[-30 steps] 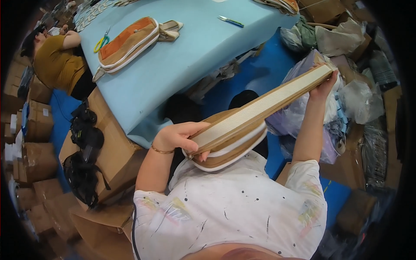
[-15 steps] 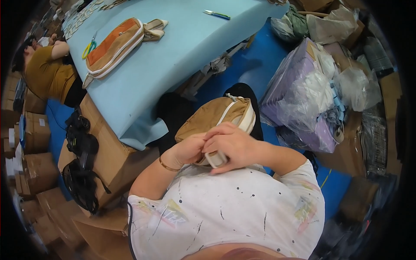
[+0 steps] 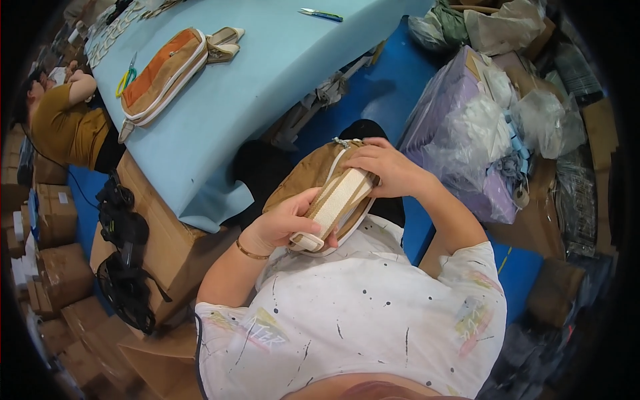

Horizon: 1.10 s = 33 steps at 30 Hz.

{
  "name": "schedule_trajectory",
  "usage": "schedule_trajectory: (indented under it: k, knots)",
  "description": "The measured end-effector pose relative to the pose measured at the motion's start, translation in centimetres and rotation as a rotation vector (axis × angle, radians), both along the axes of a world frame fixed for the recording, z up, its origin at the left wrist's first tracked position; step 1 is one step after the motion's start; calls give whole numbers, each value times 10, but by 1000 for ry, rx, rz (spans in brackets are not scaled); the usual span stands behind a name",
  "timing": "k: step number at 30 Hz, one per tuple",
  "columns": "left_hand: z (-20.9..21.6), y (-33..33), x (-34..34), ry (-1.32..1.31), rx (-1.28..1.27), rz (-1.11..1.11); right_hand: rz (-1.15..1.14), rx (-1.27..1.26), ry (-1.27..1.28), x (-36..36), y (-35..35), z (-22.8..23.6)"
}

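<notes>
Across the upper left, a broad desk (image 3: 267, 60) under pale blue sheeting, with one loose corner drooping near the black-clad legs. Beyond the desk's left edge, a co-worker (image 3: 67, 130) in a mustard top. On the right, a lilac stack (image 3: 433, 107) partly wrapped in clear plastic. Below the desk's near left corner, a cardboard box (image 3: 180, 253), and lying on top, black strapped gear (image 3: 127, 230).

Over the legs, close against the white shirt, a tan bag (image 3: 300, 173) with pale zip and piping, partly hidden by both forearms and fingers. On the desk, well apart from that, an orange-and-tan bag (image 3: 163, 77) laid slantwise, with a short strap at the far end.

Across the tan bag, a cream strap (image 3: 337, 200) edged in tan, slanting up to the right. At the lower end, the left grip (image 3: 290, 220), pinching the strap between thumb and curled fingers. At the upper end, the right grip (image 3: 380, 167), closed over the strap with fingers bent.

Beside the orange-and-tan bag, yellow-green scissors (image 3: 121, 85); farther right, small snips (image 3: 325, 15) with dark blue handles. Around the left wrist, a thin bracelet (image 3: 252, 251).
</notes>
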<state>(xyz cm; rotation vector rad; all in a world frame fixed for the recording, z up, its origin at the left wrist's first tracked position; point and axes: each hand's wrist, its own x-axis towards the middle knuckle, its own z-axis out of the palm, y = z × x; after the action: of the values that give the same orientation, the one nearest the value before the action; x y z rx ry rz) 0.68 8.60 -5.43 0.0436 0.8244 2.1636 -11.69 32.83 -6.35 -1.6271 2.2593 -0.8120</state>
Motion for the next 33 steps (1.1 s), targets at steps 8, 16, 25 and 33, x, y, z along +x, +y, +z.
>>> schedule_trajectory:
  k: [8,16,25,33]
  knots:
    - [-1,-1,6,52,-121,-143,-274,-280,347,-2,-4,-32]
    - [5,-15,-8,-96,-244,-118,-240,-383,169,10,17,-39]
    - [7,4,9,930,-1001,-496,-73,182,-160,58,36,16]
    - [23,4,6,989,-1119,-605,160,-146,10,75,-17,-8]
